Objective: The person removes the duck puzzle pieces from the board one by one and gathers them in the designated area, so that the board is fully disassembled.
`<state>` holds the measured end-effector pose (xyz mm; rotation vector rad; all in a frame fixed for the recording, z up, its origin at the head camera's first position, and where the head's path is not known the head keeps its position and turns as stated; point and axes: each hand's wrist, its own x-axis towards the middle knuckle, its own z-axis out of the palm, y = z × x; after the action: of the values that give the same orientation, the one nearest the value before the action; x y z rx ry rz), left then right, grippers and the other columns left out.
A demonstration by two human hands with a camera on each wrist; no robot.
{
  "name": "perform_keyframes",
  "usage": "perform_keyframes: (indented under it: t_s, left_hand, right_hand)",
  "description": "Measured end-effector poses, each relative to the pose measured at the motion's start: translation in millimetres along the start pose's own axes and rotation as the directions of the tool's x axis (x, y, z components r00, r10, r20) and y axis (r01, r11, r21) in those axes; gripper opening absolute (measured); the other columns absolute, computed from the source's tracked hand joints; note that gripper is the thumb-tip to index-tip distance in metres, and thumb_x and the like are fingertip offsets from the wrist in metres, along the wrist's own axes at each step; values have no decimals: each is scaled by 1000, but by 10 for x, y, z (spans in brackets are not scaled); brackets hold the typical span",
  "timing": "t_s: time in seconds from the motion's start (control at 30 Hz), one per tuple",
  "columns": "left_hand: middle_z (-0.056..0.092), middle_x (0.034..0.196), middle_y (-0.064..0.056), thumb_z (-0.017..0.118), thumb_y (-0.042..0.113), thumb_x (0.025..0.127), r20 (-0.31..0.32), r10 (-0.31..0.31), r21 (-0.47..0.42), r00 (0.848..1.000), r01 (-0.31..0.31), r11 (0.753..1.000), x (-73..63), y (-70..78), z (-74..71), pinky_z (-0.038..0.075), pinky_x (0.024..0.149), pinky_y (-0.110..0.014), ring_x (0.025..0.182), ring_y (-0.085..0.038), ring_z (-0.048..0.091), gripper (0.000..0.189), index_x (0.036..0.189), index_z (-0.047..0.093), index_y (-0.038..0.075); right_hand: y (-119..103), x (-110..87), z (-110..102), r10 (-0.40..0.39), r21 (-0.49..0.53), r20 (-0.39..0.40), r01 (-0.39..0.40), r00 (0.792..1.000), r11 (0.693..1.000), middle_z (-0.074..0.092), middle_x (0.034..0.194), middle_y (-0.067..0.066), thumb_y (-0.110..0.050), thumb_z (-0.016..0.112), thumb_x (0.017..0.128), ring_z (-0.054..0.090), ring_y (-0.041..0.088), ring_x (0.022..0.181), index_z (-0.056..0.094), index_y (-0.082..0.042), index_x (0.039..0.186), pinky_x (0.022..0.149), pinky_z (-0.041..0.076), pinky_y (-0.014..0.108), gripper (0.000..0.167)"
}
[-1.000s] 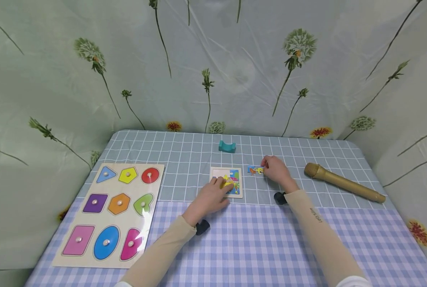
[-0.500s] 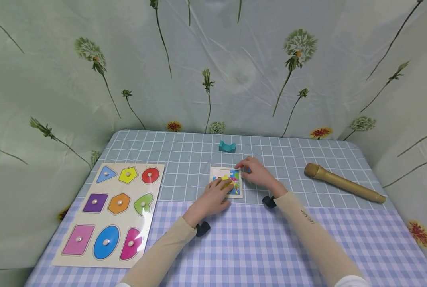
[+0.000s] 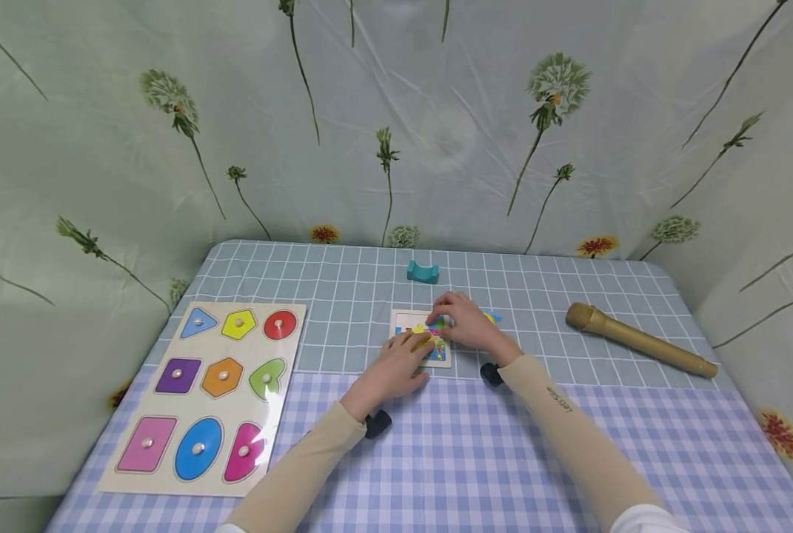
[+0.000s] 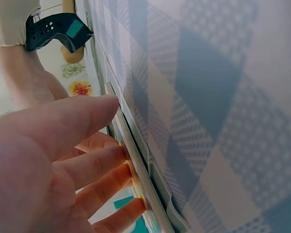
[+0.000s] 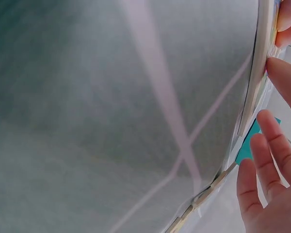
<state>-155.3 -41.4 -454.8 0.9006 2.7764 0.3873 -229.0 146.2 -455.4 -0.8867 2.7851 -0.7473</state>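
Observation:
A small picture puzzle in a pale wooden frame (image 3: 439,363) lies mid-table, with blue, green and yellow pieces showing and a bare pale strip at its upper left. My left hand (image 3: 391,369) rests its nearly straight fingertips on the picture, as the left wrist view also shows. Over the upper right corner is my right hand (image 3: 464,321), its fingertips down at a blue-green part; I cannot tell whether they pinch a piece. In the right wrist view, its other fingers (image 5: 264,170) extend loosely. Right of this hand, a loose blue-and-yellow puzzle piece (image 3: 492,317) shows, partly covered.
A large shape board (image 3: 226,414) with knobbed coloured shapes lies at the left. A gold microphone (image 3: 639,340) is at the right. Behind the puzzle stands a teal curved block (image 3: 423,273). Flowered cloth (image 3: 436,170) encloses the back and sides of the table.
My right hand has moved left from the loose pieces to the puzzle's right edge, then on over its upper right corner. The left hand has stayed on the puzzle.

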Motion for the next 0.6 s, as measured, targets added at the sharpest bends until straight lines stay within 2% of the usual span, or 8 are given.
perform_keyframes:
  t_s: [0.17, 0.4, 0.6]
  left_hand:
    - [36, 149, -8, 61, 29, 94, 5, -12, 13, 1000, 12, 1000, 10, 7, 2, 30, 105, -54, 137, -33, 28, 56, 143, 45, 7]
    - [37, 148, -9, 61, 28, 94, -4, -3, 6, 1000, 3, 1000, -2, 6, -14, 31, 104, -55, 136, -35, 29, 56, 142, 45, 6]
    - [37, 149, -8, 62, 29, 94, 9, -7, 1, 1000, 7, 1000, 7, 9, -18, 31, 104, -54, 136, -33, 30, 55, 142, 47, 7]
  right_hand:
    - [-22, 16, 5, -3, 36, 7, 3, 1000, 999, 53, 122, 17, 1, 64, 84, 42, 37, 116, 71, -9, 96, 98, 34, 54, 17]
    - [-81, 44, -19, -11, 109, 31, 8, 999, 994, 57, 109, 11, 11, 56, 81, 50, 31, 105, 69, -7, 95, 93, 39, 47, 27]
    - [-69, 70, -30, 38, 158, 31, -42, 999, 987, 59, 106, 13, 13, 52, 82, 52, 25, 89, 63, -5, 111, 81, 45, 41, 35]
